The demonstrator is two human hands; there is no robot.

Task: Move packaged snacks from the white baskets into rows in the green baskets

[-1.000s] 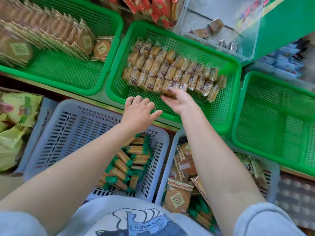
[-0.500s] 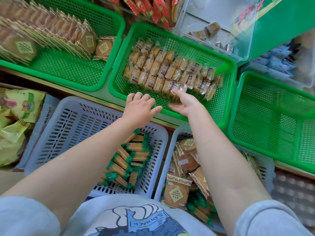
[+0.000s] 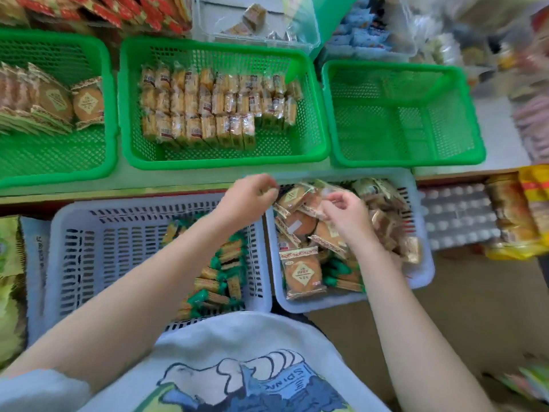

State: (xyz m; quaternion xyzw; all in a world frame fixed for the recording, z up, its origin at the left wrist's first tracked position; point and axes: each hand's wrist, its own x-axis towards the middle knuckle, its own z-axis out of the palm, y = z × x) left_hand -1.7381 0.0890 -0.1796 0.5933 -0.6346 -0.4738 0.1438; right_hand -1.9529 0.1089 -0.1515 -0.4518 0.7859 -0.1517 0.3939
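A green shelf [image 3: 178, 181] runs across the scene, and 3 green baskets sit on it side by side. The middle green basket [image 3: 225, 160] serves as the marker. Left of it stands the left green basket [image 3: 59, 173], nearly touching. Right of it stands the right green basket [image 3: 407, 160], also close beside. Behind the middle one, a clear plastic bin [image 3: 309, 40] rests farther back.

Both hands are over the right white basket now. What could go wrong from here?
1. The right white basket holds mixed packs in a loose heap, so the right hand may lift the wrong kind.
2. The middle green basket has an unfinished front row; its end packs might tip over.
3. The left hand may be empty; blur hides it.
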